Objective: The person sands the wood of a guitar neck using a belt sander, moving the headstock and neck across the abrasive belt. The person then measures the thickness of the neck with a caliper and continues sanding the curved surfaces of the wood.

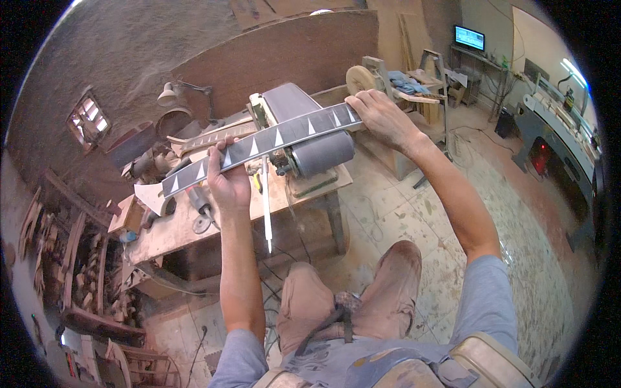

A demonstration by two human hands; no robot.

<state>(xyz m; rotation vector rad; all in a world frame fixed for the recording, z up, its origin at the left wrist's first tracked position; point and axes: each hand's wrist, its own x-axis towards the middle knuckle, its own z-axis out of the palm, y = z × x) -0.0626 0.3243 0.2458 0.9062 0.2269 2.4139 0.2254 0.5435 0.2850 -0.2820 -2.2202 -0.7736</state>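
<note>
My left hand and right hand grasp a guitar neck over the sander at the frame's upper centre.

Left hand and right hand hold a fretboard.

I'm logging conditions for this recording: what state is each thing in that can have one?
Left hand: gripping the guitar neck
Right hand: gripping its other end
Guitar neck: held up, slanting, inlays showing; contact with the sander unclear
Sander: running or stopped, cannot tell
Second neck: lying behind the held one
Desk lamp: head angled downward; lit or not, unclear
Monitor: on
Tube light: lit
</note>
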